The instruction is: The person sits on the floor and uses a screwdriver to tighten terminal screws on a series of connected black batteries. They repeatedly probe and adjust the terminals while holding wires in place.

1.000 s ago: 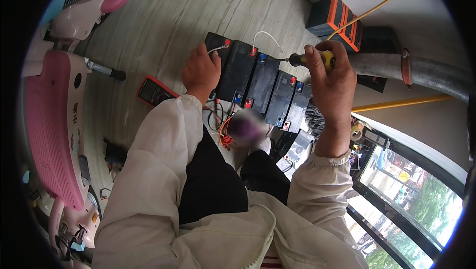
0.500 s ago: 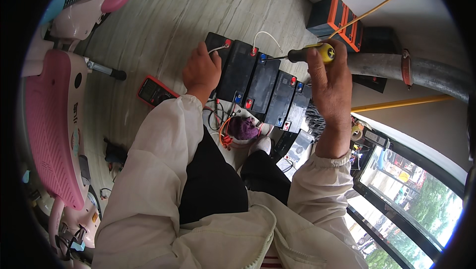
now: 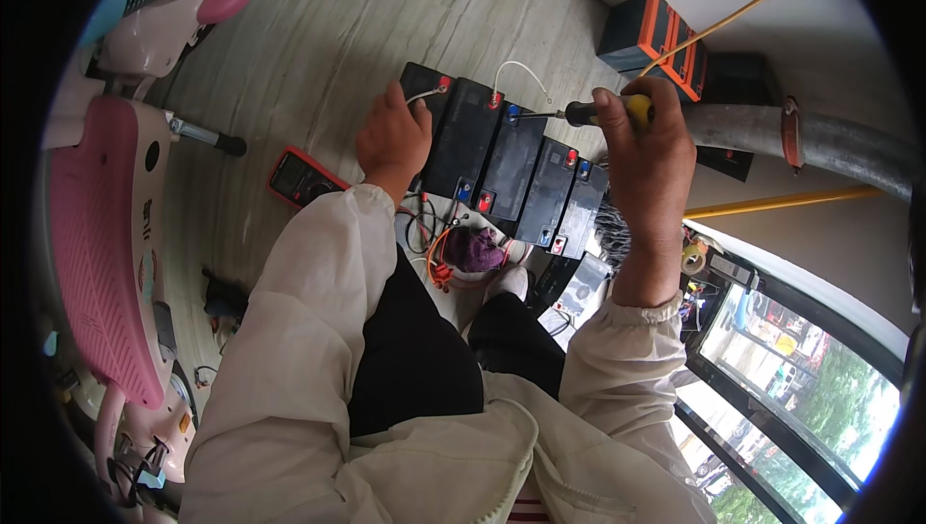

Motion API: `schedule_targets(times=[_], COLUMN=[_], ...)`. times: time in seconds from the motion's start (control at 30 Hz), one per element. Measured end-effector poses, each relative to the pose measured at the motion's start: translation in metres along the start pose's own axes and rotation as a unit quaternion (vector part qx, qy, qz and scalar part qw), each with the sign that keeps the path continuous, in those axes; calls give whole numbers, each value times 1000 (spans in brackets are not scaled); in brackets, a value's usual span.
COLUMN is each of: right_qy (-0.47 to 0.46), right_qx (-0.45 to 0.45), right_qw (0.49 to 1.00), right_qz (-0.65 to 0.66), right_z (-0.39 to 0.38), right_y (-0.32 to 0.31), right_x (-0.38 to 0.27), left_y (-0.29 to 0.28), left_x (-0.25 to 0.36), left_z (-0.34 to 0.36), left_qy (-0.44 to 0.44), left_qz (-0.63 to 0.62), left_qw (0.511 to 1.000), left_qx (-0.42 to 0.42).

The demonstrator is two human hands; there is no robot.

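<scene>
five batteries [image 3: 513, 165] | one screwdriver [image 3: 583, 114] | right hand [image 3: 648, 159]: grip pinching screwdriver | left hand [image 3: 394, 143]: cannot tell grip

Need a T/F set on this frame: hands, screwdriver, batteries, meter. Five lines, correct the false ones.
1. The right hand holds a screwdriver. True.
2. The screwdriver's tip is at a red terminal. False: it is at a blue terminal.
3. The meter lies left of the batteries. True.
4. There are three batteries in the row. False: there are five.
5. The meter is nearer the right hand than the left hand. False: it is nearer the left hand.
</scene>
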State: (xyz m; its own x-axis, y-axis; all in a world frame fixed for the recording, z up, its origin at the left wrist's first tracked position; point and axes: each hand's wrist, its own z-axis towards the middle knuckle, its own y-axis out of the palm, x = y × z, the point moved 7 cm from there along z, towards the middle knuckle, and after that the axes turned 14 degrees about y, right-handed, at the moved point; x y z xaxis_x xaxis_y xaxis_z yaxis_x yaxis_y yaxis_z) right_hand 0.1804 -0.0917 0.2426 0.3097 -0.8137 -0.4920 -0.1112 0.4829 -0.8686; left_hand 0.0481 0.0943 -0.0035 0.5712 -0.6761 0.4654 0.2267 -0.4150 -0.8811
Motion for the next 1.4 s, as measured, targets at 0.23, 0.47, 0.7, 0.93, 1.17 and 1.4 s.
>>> schedule_targets(times=[0.23,0.47,0.7,0.93,1.17,1.4], right_qy=[29,31,-4,9,23,0], right_qx=[-41,18,8,17,-12,0], right_qw=[995,997,997,1000,999,998], right_qz=[91,-64,74,5,30,58], right_z=[-3,0,-2,0,-1,-3], right_y=[-1,-7,-1,-5,-3,-7], right_x=[-2,2,1,4,0,3], left_y=[-1,0,-3,-2,0,3], left_x=[1,0,2,1,0,1], left_z=[0,0,-1,-2,0,1], left_qy=[-4,-13,11,3,-11,-3], left_qz=[9,0,20,12,6,2], left_qw=[1000,1000,999,1000,1000,1000], left_qx=[-4,-22,36,24,-15,-10])
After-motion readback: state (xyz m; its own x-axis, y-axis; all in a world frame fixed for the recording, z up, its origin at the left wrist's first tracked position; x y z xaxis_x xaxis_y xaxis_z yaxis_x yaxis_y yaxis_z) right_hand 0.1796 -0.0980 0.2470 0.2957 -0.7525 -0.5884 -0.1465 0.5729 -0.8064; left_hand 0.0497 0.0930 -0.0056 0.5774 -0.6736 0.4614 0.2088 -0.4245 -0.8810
